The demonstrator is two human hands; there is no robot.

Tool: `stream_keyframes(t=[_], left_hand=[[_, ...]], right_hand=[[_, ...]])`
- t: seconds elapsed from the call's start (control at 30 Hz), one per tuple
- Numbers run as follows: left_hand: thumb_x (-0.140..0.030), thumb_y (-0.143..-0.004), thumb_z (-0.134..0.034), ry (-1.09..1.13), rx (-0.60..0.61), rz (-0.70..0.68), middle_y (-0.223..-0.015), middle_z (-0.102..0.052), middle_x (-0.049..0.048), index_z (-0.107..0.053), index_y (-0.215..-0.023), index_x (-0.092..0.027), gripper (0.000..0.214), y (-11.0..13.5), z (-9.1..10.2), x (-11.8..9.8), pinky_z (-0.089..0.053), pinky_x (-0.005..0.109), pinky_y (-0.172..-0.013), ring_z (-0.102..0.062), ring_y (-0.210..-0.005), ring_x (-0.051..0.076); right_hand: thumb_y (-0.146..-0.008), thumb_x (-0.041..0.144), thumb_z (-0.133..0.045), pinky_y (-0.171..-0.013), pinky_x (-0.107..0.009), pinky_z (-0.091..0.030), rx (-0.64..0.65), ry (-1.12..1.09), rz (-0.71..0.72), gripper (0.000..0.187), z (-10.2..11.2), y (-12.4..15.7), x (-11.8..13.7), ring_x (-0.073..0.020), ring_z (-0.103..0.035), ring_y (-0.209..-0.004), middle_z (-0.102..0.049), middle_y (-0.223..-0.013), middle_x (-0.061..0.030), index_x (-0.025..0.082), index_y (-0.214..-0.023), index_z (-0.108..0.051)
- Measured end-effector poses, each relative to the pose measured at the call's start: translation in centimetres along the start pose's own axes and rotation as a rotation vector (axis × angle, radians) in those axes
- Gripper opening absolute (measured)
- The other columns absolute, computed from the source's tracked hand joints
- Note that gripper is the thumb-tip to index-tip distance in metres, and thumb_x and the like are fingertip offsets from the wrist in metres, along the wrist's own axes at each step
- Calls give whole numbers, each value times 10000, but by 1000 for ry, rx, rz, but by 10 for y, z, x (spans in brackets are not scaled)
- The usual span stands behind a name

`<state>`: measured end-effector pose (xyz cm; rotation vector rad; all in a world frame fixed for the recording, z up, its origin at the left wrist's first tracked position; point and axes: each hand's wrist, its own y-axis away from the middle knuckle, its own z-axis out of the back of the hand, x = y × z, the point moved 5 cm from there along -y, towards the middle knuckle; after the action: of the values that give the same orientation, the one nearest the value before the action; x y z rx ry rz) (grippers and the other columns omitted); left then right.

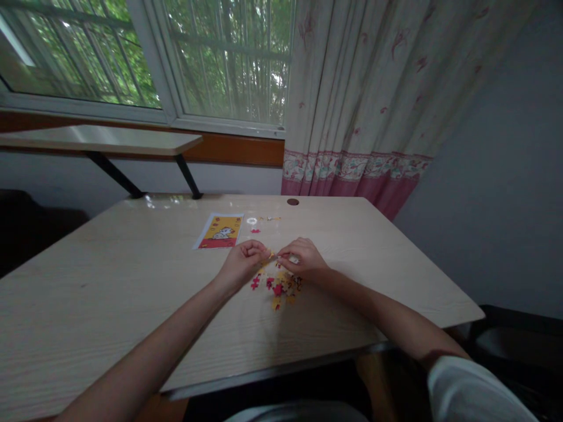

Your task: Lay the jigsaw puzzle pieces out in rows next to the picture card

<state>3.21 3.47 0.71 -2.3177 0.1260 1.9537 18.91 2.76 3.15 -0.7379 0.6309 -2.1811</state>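
Both hands meet over the middle of a pale wooden table [109, 305]. My left hand [243, 261] is curled with its fingertips pinched on a small yellow puzzle piece [270, 256]. My right hand [302, 258] is also curled, its fingertips touching the same spot from the other side. Just below the hands lies a loose heap of red and yellow puzzle pieces [278, 285]. A yellow and red picture card [219, 231] showing a white cartoon figure lies flat beyond my left hand.
A few stray puzzle pieces [263, 223] lie past the card, near a round cable hole [292, 201] at the table's far edge. A shelf on brackets [101, 140] hangs under the window. A pink-hemmed curtain [356, 117] hangs at right.
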Motion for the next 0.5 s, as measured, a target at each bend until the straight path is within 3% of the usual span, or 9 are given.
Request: stream_keyframes(t=[0.17, 0.5], left_hand=[[-230, -523, -802, 173, 33, 57, -606, -647, 5, -596, -610, -115, 251, 3, -4, 1, -426, 184, -568, -559, -560, 74], [-232, -543, -793, 198, 117, 86, -602, -644, -2, -588, -603, -127, 238, 6, -10, 2, -435, 201, -603, -565, -582, 84]], right_hand=[[-787, 368, -605, -697, -272, -341, -108, 45, 58, 175, 6, 0, 4, -128, -564, -690, -666, -692, -9, 207, -774, -671], [-839, 356, -544, -717, -287, -315, -107, 119, 109, 197, 5, 0, 8, -121, -560, -708, -679, -715, -4, 211, -803, -673]])
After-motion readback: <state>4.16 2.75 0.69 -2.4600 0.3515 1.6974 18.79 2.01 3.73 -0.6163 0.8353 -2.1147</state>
